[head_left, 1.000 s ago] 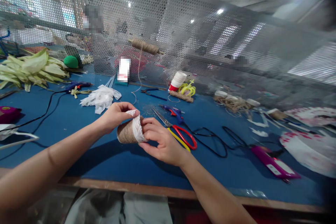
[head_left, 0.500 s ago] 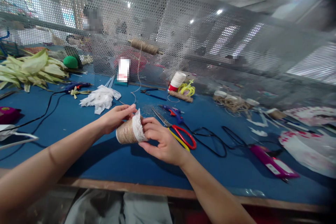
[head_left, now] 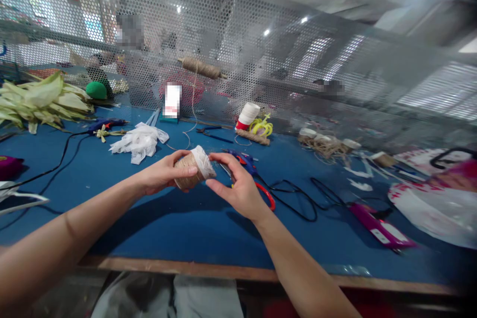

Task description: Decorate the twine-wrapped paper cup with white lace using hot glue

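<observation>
My left hand (head_left: 162, 174) is closed around a small twine-wrapped cup (head_left: 189, 161), its thumb lying along the near side. The cup is tilted, its wide end toward the right. White lace trim (head_left: 203, 161) circles that end. Close by the lace, my right hand (head_left: 240, 186) has its fingers curved and its thumb apart, with a gap between them. Whether a fingertip touches the trim I cannot tell. Partly hidden behind the right hand lie scissors, of which a red handle (head_left: 269, 198) shows, and a blue glue gun (head_left: 246, 161).
White lace (head_left: 139, 140) lies bunched behind my left forearm. Pliers (head_left: 212, 134), a white thread spool (head_left: 249, 113) and pale husks (head_left: 40, 102) sit farther back. A black cord (head_left: 298, 208) and a purple device (head_left: 382, 228) are at right. A perforated metal screen (head_left: 231, 49) stands behind.
The cup has turned and lifted slightly, its lace end swinging upward. My left hand has wrapped around its body; my right hand has loosened from the lace. Someone's blurred hand appears at far right.
</observation>
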Available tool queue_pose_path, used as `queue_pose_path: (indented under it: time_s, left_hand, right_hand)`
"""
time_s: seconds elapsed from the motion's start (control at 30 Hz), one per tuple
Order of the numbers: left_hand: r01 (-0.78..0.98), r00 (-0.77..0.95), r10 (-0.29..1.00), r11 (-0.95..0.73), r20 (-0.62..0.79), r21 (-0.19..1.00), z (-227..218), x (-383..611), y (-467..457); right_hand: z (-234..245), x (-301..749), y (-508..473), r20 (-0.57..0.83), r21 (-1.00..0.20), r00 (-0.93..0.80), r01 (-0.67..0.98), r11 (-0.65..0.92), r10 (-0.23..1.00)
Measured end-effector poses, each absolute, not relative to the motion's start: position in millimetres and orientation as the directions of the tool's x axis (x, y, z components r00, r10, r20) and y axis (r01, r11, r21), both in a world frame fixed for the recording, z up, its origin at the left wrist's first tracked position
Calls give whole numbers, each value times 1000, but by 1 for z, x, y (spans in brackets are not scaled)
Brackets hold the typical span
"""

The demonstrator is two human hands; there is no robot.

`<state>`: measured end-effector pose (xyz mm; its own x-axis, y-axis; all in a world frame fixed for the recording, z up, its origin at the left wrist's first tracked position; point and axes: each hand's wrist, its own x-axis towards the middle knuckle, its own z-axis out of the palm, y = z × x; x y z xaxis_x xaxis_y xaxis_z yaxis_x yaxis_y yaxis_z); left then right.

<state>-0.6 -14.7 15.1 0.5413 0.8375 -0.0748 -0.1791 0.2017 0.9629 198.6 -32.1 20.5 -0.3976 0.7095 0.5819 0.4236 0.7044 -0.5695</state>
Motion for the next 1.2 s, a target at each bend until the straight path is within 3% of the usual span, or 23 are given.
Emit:
queue_pose_path:
  time_s: [0.17, 0.63, 1.2]
  left_hand:
    - [-138, 469, 879, 171, -87, 976, 11, 5, -14]
    - [-35, 402, 915, -34, 46, 999, -4, 18, -16]
    - [334, 344, 919, -311, 193, 890, -12, 17, -15]
  right_hand:
    - [20, 198, -32, 673, -554, -225, 477, 682, 704]
    - [10, 189, -30, 620, -532, -234, 577, 620, 749]
    - [13, 188, -30, 530, -612, -220, 569, 549, 819]
